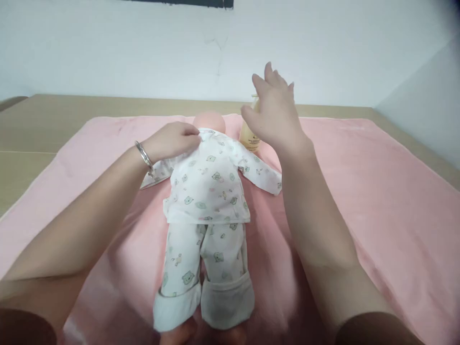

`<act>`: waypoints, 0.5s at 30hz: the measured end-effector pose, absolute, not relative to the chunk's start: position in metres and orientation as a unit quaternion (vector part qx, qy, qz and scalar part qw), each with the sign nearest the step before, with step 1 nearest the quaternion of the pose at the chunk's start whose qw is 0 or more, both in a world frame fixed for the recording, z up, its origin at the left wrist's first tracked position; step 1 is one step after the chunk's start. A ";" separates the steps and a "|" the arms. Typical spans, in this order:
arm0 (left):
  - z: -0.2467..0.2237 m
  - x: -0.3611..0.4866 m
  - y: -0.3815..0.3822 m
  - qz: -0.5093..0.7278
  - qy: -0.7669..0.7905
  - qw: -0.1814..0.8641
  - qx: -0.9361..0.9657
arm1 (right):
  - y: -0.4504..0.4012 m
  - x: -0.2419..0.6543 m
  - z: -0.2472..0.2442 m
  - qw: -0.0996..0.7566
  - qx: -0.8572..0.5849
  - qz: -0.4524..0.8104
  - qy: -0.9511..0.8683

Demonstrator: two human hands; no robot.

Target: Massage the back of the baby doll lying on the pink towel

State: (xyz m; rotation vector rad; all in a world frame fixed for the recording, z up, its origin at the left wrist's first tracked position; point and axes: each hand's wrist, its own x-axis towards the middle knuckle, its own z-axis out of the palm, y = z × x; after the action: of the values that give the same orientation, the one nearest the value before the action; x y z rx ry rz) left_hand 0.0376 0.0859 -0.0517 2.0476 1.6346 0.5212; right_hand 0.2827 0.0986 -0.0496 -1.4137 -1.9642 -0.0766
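Observation:
A doll [212, 191] in a white top and trousers with green animal prints lies stretched out, its bare round head [209, 122] at the far end. It seems to be face down, since no face shows. My left hand [176, 140], with a silver bangle on the wrist, holds the doll at its shoulder by the collar, fingers close together and partly hidden. My right hand [275, 110] is raised with fingers spread, in front of a pump bottle [248, 136] of yellowish liquid. The hand hides part of the bottle; I see no grip on it.
A pink blanket [359, 182] covers most of the wooden table [118, 104]. A white wall [125, 52] rises behind the table's back edge, with a dark-edged object [201, 3] at the top. The doll's sleeve [260, 177] reaches out beside my right forearm.

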 end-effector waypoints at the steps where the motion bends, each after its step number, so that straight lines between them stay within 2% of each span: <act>1: -0.046 0.044 0.088 0.220 0.590 0.251 0.735 | 0.105 0.285 -0.055 0.344 -0.555 -0.024 -0.757; 6: -0.026 0.090 0.102 0.402 0.479 0.474 0.620 | 0.118 0.282 -0.068 0.311 -0.573 -0.027 -0.758; 9: -0.023 0.113 0.115 0.408 0.440 0.581 0.549 | 0.115 0.282 -0.063 0.293 -0.583 -0.031 -0.757; 13: -0.024 0.136 0.129 0.397 0.409 0.632 0.526 | 0.110 0.282 -0.055 0.293 -0.595 -0.032 -0.748; 15: -0.023 0.146 0.130 0.401 0.420 0.612 0.537 | 0.107 0.279 -0.054 0.297 -0.603 -0.031 -0.740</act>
State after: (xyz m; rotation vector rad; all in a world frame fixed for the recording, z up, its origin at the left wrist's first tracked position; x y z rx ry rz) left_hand 0.1462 0.1303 -0.0232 1.2380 0.9683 0.9255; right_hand 0.2794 0.1069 -0.0545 -1.6030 -1.9665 -0.0837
